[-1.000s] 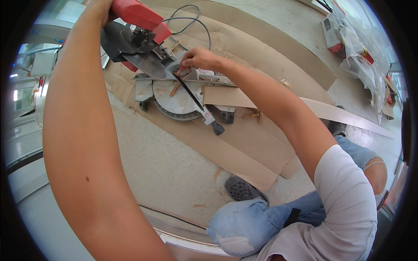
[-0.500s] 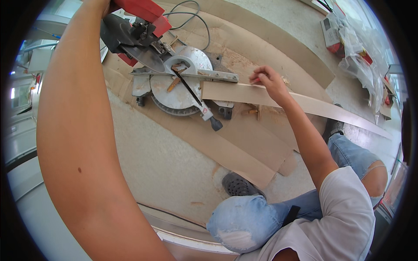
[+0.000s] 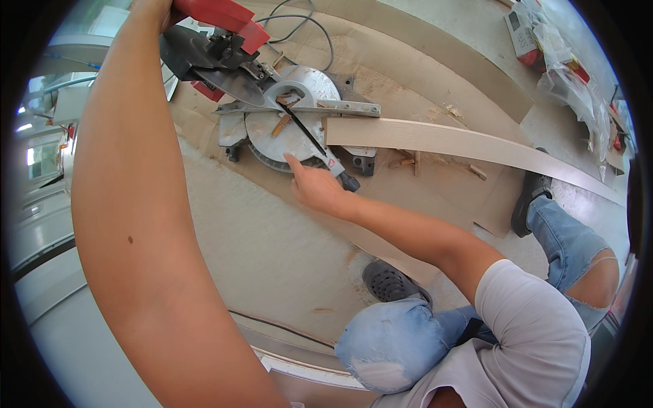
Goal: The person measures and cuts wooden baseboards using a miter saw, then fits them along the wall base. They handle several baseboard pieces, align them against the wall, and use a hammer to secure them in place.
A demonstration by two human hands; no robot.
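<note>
A miter saw (image 3: 292, 126) with a round grey turntable sits on cardboard on the floor, its red and black head (image 3: 218, 41) raised. My left hand (image 3: 151, 9) is at the top edge, closed around the saw's red handle and mostly hidden. A long pale wooden board (image 3: 442, 139) lies against the fence, its cut end near the blade slot, and runs off to the right. My right hand (image 3: 314, 187) holds nothing. It hovers at the front of the turntable beside the black miter handle (image 3: 340, 173), index finger stretched toward the table's rim.
Brown cardboard sheets (image 3: 258, 231) cover the floor. Small wood offcuts (image 3: 408, 162) lie behind the board. A grey cable (image 3: 306, 20) loops behind the saw. Plastic bags and boxes (image 3: 558, 61) sit at the upper right. My knee (image 3: 388, 340) and dark shoes (image 3: 391, 282) are below.
My right hand left the board, drew back toward me and now sits at the front of the turntable. The board stays on the saw. My left arm holds the raised head still.
</note>
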